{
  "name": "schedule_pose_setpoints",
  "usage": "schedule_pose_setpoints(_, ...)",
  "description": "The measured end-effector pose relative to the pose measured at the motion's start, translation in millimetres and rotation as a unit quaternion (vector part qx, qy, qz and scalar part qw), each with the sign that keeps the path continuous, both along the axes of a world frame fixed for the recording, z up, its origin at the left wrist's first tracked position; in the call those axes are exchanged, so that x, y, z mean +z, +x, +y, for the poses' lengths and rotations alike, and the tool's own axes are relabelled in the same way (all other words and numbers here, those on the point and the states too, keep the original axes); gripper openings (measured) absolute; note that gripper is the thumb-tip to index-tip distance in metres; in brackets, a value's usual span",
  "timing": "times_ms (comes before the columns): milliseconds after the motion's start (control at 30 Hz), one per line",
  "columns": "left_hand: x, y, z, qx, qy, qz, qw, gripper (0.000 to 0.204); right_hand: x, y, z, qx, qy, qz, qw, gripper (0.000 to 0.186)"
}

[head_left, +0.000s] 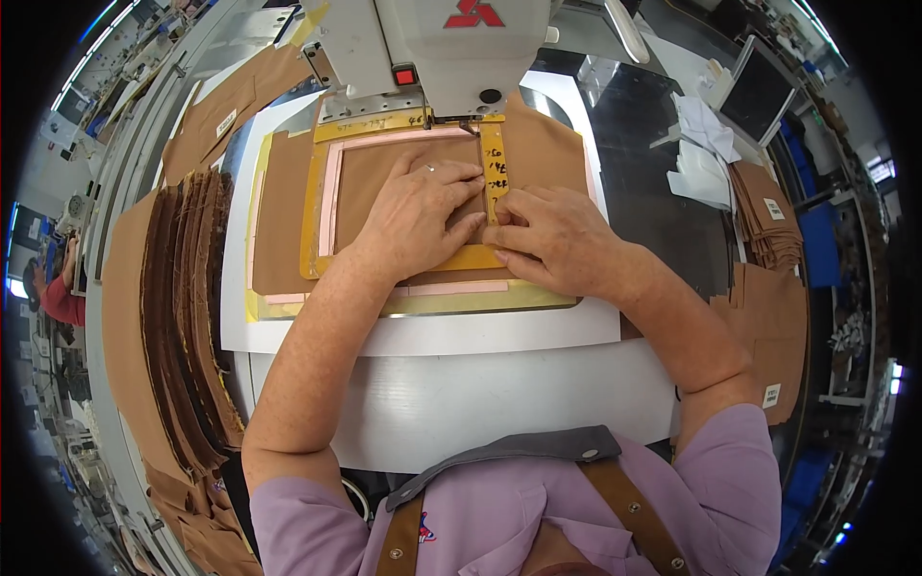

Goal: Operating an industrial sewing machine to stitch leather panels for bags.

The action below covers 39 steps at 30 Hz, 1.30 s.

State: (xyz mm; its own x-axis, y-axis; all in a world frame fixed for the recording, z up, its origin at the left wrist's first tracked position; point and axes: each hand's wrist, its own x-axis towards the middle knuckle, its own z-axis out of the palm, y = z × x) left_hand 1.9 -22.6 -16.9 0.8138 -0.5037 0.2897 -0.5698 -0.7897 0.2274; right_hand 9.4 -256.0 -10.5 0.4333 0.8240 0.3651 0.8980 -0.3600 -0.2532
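Note:
A piece of brown fabric (370,197) lies under a yellow rectangular frame (309,226), whose inner edges carry pink strips. My left hand (418,211) rests flat on the fabric inside the frame, fingers stretched toward its right bar. Over that right bar, near the lower right corner, my right hand (552,235) has its fingers bent and drawn together; what lies between the fingertips is hidden. The two hands nearly meet. Beneath the frame is a yellowish template sheet (403,305) on a larger white sheet (432,341). Just beyond stands the sewing machine head (442,58).
A thick stack of brown fabric pieces (134,288) stands at the left, with another folded stack (764,216) at the right. Crumpled white cloth (701,158) lies near a dark screen (759,88). Black table surface (663,226) shows right of the white sheet.

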Motion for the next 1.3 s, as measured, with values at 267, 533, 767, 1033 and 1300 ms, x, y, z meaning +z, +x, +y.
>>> schedule_pose_setpoints(267, -9.1, -1.9, 0.0, 0.013, -0.039, 0.002, 0.999, 0.043, -2.3, 1.5, 1.1, -0.021, -0.004, -0.039, 0.999, 0.019)
schedule_pose_setpoints(533, -9.2, 9.0, -3.2, 0.024, -0.048, 0.017, 0.998, 0.044, -2.7, 10.6, 1.6, -0.032, -0.025, -0.041, 0.998, 0.027)
schedule_pose_setpoints(767, -11.5, 11.6, -3.9, 0.035, -0.036, -0.028, 0.998, 0.043, -7.2, 24.3, 2.8, -0.059, -0.040, -0.054, 0.996, 0.035)
schedule_pose_setpoints(1033, 2.7, 4.1, -0.9, 0.025, -0.023, 0.073, 0.997, 0.041, -10.8, 40.9, -0.4, -0.073, -0.006, -0.060, 0.995, 0.039)
schedule_pose_setpoints(1300, -9.1, 13.9, -4.2, 0.050, -0.014, 0.004, 0.999, 0.048, -11.2, 39.5, 0.1, -0.134, -0.035, -0.005, 0.990, 0.050)
